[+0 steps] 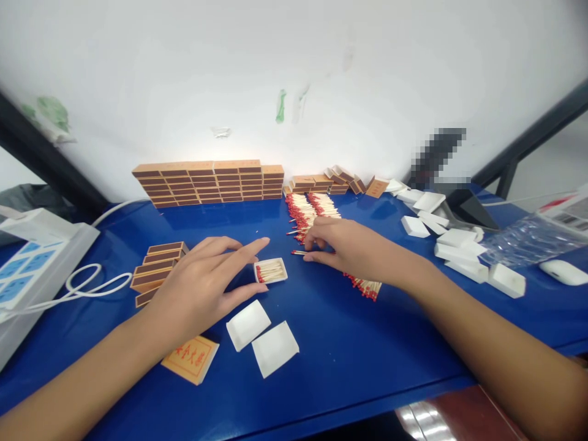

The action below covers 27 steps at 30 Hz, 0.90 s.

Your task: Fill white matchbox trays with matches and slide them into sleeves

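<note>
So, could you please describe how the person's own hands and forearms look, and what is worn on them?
The left hand and right hand are ungloved, with no ring visible. The left forearm and right forearm show no sleeve, watch or bracelet, and no visible markings.

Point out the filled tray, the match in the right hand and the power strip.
Tray [275, 280]: head view, near wall.
Held match [299, 252]: head view, stick behind red head.
Power strip [29, 267]: head view, socket face.
</note>
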### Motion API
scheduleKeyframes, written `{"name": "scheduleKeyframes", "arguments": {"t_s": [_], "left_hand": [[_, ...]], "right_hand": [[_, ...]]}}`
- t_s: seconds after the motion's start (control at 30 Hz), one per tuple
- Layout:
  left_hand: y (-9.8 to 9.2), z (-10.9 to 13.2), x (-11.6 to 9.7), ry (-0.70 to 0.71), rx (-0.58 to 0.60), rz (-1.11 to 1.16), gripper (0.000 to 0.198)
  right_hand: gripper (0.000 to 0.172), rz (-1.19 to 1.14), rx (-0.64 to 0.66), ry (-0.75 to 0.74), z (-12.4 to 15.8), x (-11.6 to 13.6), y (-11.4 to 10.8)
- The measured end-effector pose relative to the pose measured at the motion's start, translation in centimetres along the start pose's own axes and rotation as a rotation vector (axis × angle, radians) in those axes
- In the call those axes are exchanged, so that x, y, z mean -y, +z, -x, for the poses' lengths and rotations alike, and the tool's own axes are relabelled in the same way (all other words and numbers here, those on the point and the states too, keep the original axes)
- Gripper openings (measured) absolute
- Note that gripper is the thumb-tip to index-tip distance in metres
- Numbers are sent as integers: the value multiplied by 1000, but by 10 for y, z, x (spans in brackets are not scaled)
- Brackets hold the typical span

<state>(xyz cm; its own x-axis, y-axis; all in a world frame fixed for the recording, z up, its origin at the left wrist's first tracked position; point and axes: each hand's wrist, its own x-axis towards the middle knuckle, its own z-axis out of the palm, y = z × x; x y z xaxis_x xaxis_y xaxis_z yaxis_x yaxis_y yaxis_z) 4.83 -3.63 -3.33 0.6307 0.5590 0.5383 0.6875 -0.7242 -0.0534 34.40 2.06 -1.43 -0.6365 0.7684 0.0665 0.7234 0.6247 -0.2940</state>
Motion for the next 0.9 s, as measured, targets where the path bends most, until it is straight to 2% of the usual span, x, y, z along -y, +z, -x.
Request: {"name": "scheduleKeyframes", "arguments": {"t_s": [0.17,0.33,0.43,0.57,0.63,0.73,0.8,0.9], "left_hand": [[0,0,0,-9,21,6,60],[0,-1,-1,-34,29,20,60],[0,-2,-4,-28,37,23,62],[1,-4,-7,-14,41,26,64],[0,-4,-7,-8,39,25,64],[-1,-5,-6,-4,23,23,62],[-2,-4,-5,-8,23,20,61],[-2,-3,-3,-10,24,19,61]], "right_hand": [[13,7,26,-22,-1,11,4],[14,-72,-70,-63,4,26,-1],[16,-74,-111,-75,3,40,6],[17,-28,-98,-113,-2,50,20],[15,-48,-89,-124,-3,48,22],[14,-111,-115,-131,-2,36,11],[15,-115,-183,-120,0,22,-3],[19,8,-291,-54,4,-6,-22]]}}
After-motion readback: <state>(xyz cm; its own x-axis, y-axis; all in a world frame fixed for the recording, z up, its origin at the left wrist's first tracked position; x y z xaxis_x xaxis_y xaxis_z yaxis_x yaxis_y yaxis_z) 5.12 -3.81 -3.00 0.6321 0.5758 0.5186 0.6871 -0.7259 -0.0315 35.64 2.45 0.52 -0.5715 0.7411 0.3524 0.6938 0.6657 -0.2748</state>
